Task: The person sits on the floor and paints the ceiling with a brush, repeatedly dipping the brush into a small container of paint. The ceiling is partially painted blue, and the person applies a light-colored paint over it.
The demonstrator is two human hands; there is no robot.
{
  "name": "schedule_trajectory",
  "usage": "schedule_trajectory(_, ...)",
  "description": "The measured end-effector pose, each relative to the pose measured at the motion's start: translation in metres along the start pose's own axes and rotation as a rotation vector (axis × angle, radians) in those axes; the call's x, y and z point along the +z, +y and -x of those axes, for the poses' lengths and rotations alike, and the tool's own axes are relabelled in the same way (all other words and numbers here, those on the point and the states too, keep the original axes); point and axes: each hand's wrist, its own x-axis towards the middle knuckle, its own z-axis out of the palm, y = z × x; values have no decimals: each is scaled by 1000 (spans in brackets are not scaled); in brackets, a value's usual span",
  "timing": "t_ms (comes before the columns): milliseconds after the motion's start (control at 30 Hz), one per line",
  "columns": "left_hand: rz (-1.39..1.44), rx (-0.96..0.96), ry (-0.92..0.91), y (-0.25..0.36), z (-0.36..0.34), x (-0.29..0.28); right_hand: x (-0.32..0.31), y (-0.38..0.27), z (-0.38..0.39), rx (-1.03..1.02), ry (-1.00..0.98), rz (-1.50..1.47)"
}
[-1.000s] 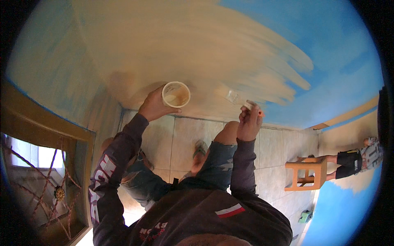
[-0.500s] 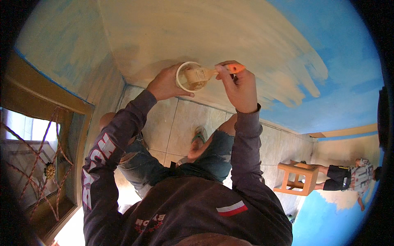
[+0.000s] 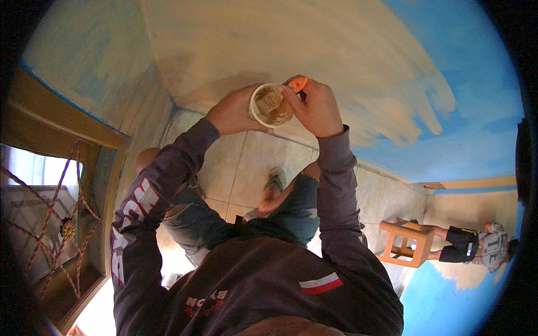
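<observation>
My left hand is wrapped round a white tub, tilted so that its inside shows some beige paint. A paintbrush with an orange handle is pinched in my right hand. Its paint-coated bristle end is down inside the tub, against the inner wall on the left. Just beyond both hands stands the wall, streaked with beige paint over blue.
A doorway with a brown frame and crossed cords is on the left. To the right, a person in dark shorts is beside an orange-tan plastic stool. Pale floor tiles lie below my hands.
My right hand has moved left and slightly up, taking the brush deeper into the tub. The tub has shifted a little to the right in my left hand.
</observation>
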Motion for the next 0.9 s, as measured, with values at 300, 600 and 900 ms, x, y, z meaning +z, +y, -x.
schedule_trajectory(300,31,14,0,-3,-3,3,-5,-1,1,68,-8,-90)
schedule_trajectory(600,-64,30,49,-7,-7,0,-9,24,18,192,268,-452)
schedule_trajectory(900,-40,-12,120,-10,-6,-2,-5,26,42,163,386,-658)
